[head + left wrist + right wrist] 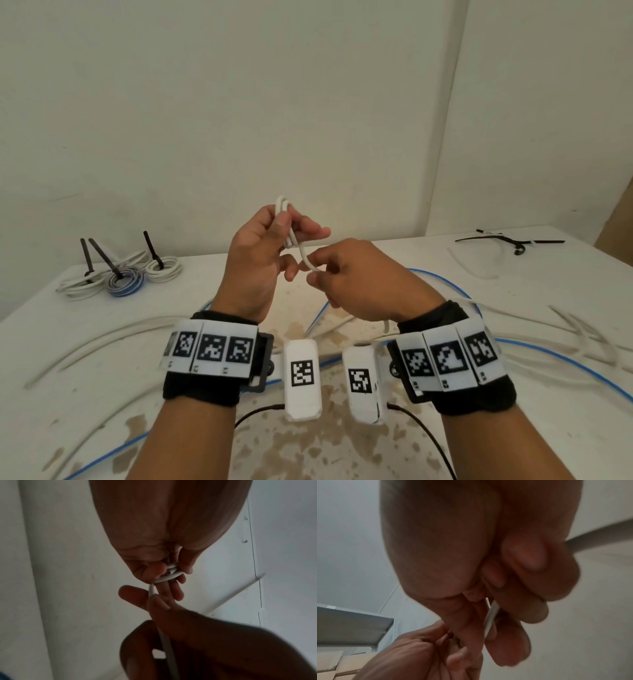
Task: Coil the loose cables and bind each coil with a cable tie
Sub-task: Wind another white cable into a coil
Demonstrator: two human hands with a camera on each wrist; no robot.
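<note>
Raised above the table, my left hand [274,236] pinches a small coil of white cable [285,219] between thumb and fingers, its loops sticking up past the fingertips. The same cable [306,258] runs down into my right hand [337,274], which grips it between thumb and curled fingers just to the right. In the left wrist view the loops of the white cable [169,576] lie across my left fingers. The right wrist view shows the white cable [491,615] passing between my right fingers.
Three coils bound with black ties [120,277] lie at the table's back left. Loose black cable ties [513,241] lie at the back right. Loose white cables [102,342] and a blue cable [455,291] sprawl over the stained table [308,445].
</note>
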